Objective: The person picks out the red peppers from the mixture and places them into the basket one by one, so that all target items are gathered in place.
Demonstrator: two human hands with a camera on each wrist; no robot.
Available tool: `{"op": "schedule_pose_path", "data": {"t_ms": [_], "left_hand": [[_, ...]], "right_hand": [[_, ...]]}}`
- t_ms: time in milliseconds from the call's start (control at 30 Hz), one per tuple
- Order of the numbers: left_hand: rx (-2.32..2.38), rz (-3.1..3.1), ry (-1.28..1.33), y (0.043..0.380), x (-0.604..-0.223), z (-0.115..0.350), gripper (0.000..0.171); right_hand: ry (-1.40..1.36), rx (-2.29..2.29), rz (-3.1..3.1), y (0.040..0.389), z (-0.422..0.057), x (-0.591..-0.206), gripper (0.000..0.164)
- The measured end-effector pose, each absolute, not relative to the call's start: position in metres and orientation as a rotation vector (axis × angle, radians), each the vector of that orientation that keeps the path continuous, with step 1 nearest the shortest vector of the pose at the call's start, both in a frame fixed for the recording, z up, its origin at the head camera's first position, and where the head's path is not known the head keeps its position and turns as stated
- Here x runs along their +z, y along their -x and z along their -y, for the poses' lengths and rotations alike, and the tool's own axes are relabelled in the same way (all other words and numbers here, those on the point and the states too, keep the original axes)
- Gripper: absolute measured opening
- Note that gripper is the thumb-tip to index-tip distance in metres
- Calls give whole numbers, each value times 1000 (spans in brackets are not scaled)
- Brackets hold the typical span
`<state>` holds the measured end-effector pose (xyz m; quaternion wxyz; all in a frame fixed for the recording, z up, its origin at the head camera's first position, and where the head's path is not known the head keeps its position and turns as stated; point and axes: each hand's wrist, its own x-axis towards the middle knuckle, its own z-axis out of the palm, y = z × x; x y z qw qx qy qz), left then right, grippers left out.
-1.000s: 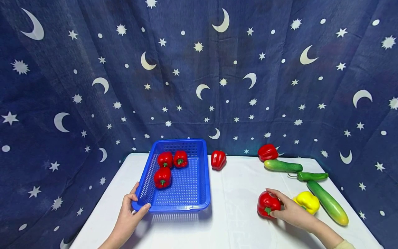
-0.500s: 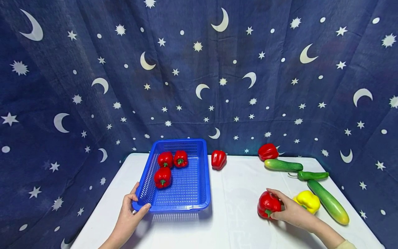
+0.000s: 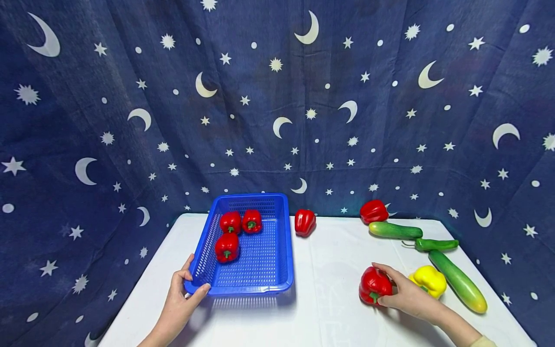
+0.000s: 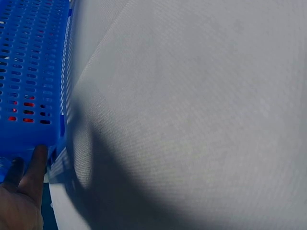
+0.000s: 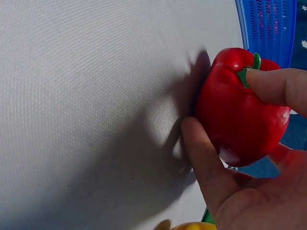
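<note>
Right hand (image 3: 409, 295) is pinching a red pepper (image 3: 372, 284): thumb (image 5: 273, 86) on top by the green stem (image 5: 256, 61), the other fingers round the side and underneath. So the pepper sits right between the thumb and fingers, off the left end of that hand, stem end towards the person. It's low over the white surface (image 3: 329, 270); honestly can't tell if it's touching or just clear.

Left hand (image 3: 178, 295) grips the near left corner of the blue basket (image 3: 264, 260), thumb on the rim and fingers outside. Three red peppers (image 3: 227, 247) are in there, but the pinched one is well apart, off to the basket's right.

I'd call this the grasp step. Moving the pepper from here would call for a firm pinch and a clean lift, wrist kept off the yellow pepper (image 3: 429, 279) just beside it.
</note>
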<state>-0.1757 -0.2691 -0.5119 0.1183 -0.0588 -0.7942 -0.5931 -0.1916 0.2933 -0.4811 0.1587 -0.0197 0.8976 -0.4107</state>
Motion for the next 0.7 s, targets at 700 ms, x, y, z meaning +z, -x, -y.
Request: {"op": "schedule_pose_path", "data": {"t_ms": [700], "left_hand": [[-1730,2320,176,175,-513,269,47]], "right_hand": [[59,-1182,-2568,190,-295,-483,94]]}}
